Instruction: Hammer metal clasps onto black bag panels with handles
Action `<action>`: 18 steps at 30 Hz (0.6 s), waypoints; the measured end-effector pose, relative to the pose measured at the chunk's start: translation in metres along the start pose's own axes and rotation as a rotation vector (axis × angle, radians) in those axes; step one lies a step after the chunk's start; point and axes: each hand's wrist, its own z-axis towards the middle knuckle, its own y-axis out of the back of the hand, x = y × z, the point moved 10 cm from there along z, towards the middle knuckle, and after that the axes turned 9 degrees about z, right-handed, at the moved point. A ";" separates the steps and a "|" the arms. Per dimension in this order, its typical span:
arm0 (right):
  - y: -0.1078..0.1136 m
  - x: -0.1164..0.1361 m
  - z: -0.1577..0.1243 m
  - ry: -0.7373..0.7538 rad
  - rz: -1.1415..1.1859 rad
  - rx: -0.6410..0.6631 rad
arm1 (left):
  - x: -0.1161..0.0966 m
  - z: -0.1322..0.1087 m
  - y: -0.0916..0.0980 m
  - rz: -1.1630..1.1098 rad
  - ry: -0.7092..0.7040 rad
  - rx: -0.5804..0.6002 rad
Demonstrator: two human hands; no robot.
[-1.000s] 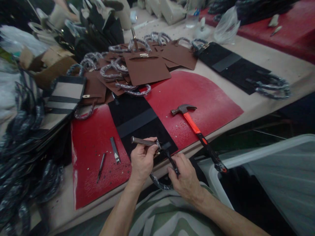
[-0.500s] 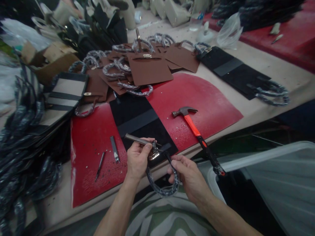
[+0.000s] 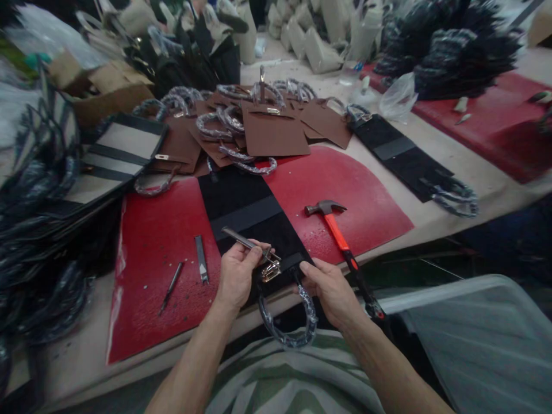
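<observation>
My left hand [image 3: 239, 269] is closed round a slim metal punch [image 3: 238, 236], whose tip points at a shiny gold clasp [image 3: 271, 271]. The clasp sits at the near end of a long black bag panel [image 3: 241, 198] laid on the red mat. From that end hangs a looped handle [image 3: 288, 340] in clear plastic wrap, dangling past the table edge. My right hand [image 3: 331, 287] pinches the panel's near right corner, beside one handle end; its fingertips are partly hidden below. A claw hammer [image 3: 335, 225] with an orange and black grip lies right of the panel.
On the red mat [image 3: 146, 230] rest a flat metal tool [image 3: 200, 260] and a thin rod [image 3: 171, 287]. Brown bag panels [image 3: 276, 135] are heaped behind. Black panels [image 3: 81, 190] pile up at left; another black panel [image 3: 401, 152] lies right. A pale plastic bin [image 3: 474, 322] stands below the table edge.
My right hand has moved up from the wrapped handle to the panel's corner. The punch stays in my left hand, a little lower at its tip. The view has shifted slightly.
</observation>
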 end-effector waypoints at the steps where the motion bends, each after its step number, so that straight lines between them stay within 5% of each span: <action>1: -0.003 0.001 0.002 -0.001 0.033 0.024 | 0.000 0.000 0.000 0.007 0.000 0.005; 5: -0.019 -0.004 0.004 -0.081 0.116 0.105 | -0.007 0.000 -0.004 0.016 -0.036 0.030; 18: -0.027 -0.002 -0.002 -0.056 0.150 0.063 | -0.031 0.000 -0.010 0.122 -0.114 0.115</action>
